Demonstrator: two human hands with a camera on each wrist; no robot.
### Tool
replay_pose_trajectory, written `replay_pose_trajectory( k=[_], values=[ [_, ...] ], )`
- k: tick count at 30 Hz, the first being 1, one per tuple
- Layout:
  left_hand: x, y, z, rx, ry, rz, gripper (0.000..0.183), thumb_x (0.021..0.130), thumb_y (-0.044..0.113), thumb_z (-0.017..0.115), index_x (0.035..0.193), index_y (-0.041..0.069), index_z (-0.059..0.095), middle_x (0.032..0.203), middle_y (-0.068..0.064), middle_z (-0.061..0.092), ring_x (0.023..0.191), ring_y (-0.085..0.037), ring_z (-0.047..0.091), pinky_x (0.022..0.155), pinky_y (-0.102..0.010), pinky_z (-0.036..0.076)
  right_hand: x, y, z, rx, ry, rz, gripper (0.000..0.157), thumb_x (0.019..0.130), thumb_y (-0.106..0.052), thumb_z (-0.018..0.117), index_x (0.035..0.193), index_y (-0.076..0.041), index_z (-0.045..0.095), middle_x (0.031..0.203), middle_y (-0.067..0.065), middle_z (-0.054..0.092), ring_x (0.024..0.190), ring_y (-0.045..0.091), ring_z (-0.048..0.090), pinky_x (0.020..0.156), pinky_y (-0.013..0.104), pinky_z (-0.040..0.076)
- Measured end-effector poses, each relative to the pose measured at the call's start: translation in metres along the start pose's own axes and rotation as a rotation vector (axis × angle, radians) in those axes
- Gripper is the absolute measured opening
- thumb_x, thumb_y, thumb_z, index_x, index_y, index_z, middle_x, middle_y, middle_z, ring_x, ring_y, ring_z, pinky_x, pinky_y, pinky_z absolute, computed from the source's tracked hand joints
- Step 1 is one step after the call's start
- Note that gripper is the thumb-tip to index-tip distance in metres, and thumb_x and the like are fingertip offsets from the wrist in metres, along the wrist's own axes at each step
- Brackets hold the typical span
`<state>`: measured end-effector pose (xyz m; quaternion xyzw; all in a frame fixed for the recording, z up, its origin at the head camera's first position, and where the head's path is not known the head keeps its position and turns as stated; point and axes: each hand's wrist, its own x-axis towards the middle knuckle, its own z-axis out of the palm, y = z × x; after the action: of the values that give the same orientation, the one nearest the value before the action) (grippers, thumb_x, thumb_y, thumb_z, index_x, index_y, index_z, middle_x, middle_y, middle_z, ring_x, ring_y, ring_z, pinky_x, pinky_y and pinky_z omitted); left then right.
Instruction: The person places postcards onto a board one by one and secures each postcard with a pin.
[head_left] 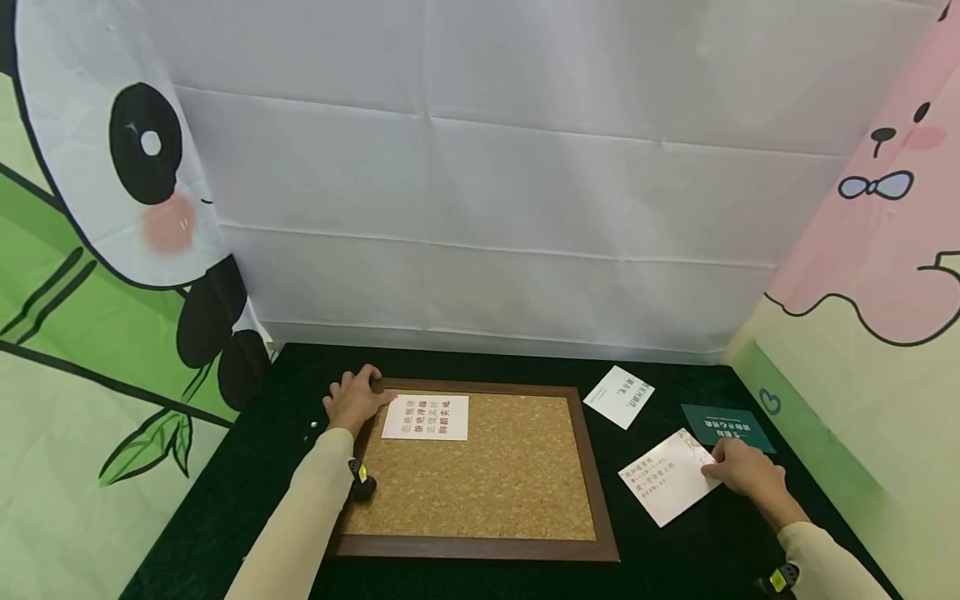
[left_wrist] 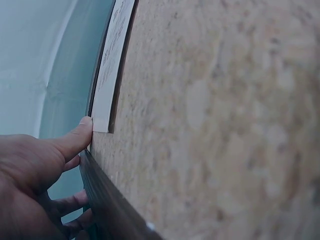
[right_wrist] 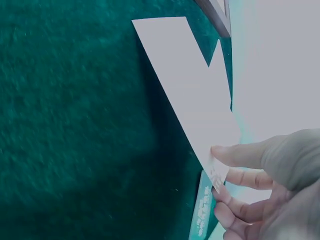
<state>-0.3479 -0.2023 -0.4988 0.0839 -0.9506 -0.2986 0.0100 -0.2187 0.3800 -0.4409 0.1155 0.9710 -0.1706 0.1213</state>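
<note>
I have my right hand point(head_left: 748, 469) pinching the pale card point(head_left: 663, 479) near its corner, sensible for probably light, bendable stock, while my left hand point(head_left: 354, 402), fingers loose, touches the framed corkboard point(head_left: 480, 483)

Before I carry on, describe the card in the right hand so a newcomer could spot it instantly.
On the dark green table, find the brown-framed corkboard. Right of it in the head view are three cards; ours is the large pale card, nearest the wearer. Unlike the smaller white card and green card, it is pinched by the right hand.
</note>
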Motion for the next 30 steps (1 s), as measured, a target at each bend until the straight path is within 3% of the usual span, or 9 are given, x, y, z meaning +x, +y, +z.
replay_pose_trajectory(
  k=[10,16,23,30],
  values=[
    [0.0,0.001,0.0,-0.003,0.002,-0.001,0.049,0.09,0.036,0.07,0.129,0.013,0.051,0.129,-0.024,0.042,0.112,-0.045,0.034,0.096,-0.061,0.024,-0.003,0.003,-0.027,-0.077,0.077,-0.122,0.013,0.087,-0.013,0.066,0.094,-0.002,0.066,0.094,0.021,0.062,0.077,0.029,0.051,0.069,0.048,0.036],
    [-0.001,0.002,0.0,-0.01,0.004,-0.001,0.049,0.09,0.035,0.07,0.129,0.013,0.051,0.13,-0.025,0.042,0.113,-0.045,0.034,0.096,-0.061,0.025,-0.004,0.001,-0.047,-0.08,0.077,-0.182,0.01,0.086,-0.013,0.069,0.09,-0.004,0.069,0.086,0.011,0.066,0.074,0.024,0.052,0.064,0.039,0.039],
    [-0.001,0.002,0.0,0.003,0.007,-0.004,0.049,0.09,0.036,0.07,0.129,0.013,0.051,0.13,-0.025,0.043,0.113,-0.045,0.035,0.096,-0.061,0.025,-0.008,0.002,-0.057,-0.074,0.131,-0.301,0.007,0.084,-0.015,0.074,0.082,-0.01,0.069,0.079,0.001,0.064,0.071,0.02,0.05,0.06,0.032,0.034],
    [-0.001,0.001,0.0,-0.006,0.011,0.002,0.049,0.09,0.036,0.07,0.128,0.012,0.051,0.13,-0.025,0.043,0.113,-0.045,0.035,0.096,-0.061,0.025,-0.014,0.001,-0.07,-0.035,0.155,-0.389,0.007,0.083,-0.015,0.075,0.084,-0.01,0.071,0.082,0.002,0.067,0.074,0.018,0.053,0.061,0.031,0.038]
  ],
)
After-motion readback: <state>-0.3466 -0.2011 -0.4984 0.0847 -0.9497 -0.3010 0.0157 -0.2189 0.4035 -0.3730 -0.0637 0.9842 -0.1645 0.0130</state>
